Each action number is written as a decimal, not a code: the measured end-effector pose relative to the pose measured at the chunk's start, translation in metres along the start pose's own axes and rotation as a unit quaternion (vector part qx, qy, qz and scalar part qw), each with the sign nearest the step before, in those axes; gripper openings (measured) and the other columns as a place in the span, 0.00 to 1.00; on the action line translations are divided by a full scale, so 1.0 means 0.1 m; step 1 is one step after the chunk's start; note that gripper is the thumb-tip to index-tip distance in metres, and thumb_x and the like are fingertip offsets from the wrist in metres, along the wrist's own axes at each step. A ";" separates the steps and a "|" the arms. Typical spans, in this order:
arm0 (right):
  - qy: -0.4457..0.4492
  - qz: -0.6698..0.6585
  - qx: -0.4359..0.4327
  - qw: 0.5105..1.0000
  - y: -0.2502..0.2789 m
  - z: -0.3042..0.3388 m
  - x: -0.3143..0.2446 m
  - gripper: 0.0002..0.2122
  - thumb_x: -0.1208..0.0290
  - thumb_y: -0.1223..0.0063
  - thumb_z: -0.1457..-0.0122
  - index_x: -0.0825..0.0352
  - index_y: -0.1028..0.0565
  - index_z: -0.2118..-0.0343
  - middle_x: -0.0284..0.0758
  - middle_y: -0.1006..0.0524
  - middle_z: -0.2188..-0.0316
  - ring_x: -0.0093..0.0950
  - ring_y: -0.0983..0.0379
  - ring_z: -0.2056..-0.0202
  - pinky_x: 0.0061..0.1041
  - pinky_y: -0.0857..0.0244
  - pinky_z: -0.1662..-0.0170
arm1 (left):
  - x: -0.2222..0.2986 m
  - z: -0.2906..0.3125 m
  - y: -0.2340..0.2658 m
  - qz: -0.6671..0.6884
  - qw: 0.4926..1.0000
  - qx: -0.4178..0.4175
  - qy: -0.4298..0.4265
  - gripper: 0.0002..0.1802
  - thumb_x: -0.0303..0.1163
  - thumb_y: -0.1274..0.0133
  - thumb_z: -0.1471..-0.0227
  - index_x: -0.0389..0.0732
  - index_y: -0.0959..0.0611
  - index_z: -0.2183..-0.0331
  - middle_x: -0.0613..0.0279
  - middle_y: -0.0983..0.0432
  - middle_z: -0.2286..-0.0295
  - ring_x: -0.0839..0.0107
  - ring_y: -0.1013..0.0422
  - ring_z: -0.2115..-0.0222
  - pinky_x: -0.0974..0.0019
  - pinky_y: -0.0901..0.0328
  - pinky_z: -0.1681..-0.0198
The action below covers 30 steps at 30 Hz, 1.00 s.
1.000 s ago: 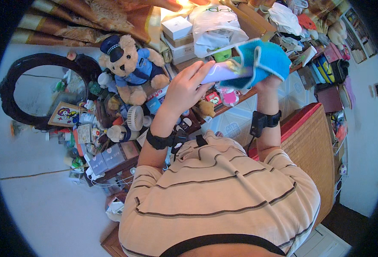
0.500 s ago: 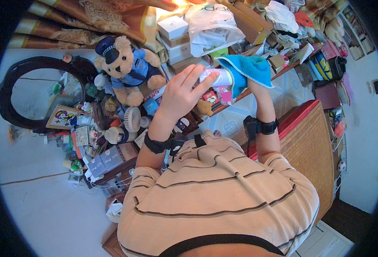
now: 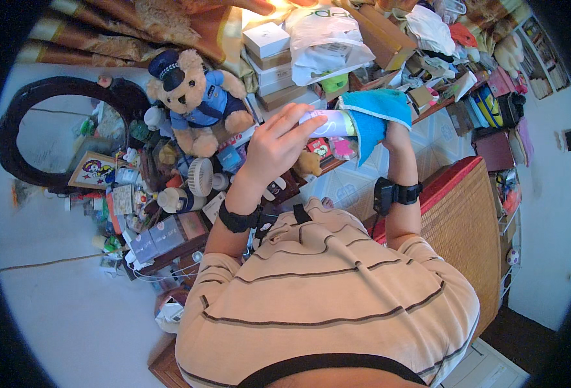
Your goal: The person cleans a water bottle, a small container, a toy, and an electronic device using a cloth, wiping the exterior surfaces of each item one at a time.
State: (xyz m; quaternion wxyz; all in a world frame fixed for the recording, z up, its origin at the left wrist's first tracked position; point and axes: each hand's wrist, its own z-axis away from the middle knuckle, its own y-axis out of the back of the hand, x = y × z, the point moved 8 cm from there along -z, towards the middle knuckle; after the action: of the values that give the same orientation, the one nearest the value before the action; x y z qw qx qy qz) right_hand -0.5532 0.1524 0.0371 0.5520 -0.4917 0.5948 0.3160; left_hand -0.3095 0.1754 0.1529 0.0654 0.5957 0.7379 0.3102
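The work surface was a wooden desk (image 3: pixel 331 167), densely loaded along the upper and left areas of the view. A patterned tile floor (image 3: pixel 347 191) lay below its edge. A white wall (image 3: pixel 65 323) stood at left, a gold-brown curtain (image 3: pixel 188 39) hung at the top, and a woven mat (image 3: pixel 466 220) with a red border occupied the right.

Count of items: one oval mirror (image 3: pixel 9 136), dark-framed; one framed picture (image 3: pixel 93 170); one large plush bear (image 3: pixel 198 97) in a blue uniform; one small brown plush (image 3: pixel 309 163); one white plastic bag (image 3: pixel 327 52); two black wrist straps, one per arm.

One lilac cylinder (image 3: pixel 333 125) was located above the desk edge, lying roughly horizontal. The left hand (image 3: pixel 279 142) grasped its left end. One blue cloth (image 3: pixel 379 116) covered its right end. The right hand (image 3: pixel 398 134) was partly under the cloth; its finger position could not be determined.
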 end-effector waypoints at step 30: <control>0.203 0.039 -0.009 0.978 -0.27 -0.05 -0.05 0.12 0.67 0.56 0.49 0.70 0.30 0.67 0.39 0.28 0.67 0.31 0.30 0.66 0.29 0.35 0.62 | -0.22 0.16 0.28 0.080 0.989 0.032 0.122 0.23 0.16 0.45 0.72 0.41 0.24 0.65 0.56 0.31 0.66 0.65 0.31 0.67 0.69 0.36 0.66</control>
State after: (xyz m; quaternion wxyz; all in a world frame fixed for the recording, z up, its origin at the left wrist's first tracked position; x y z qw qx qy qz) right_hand -0.5300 0.1408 0.0474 0.4022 -0.5269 0.7106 0.2360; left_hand -0.2727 0.1641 0.1488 -0.0691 0.6124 0.7000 0.3608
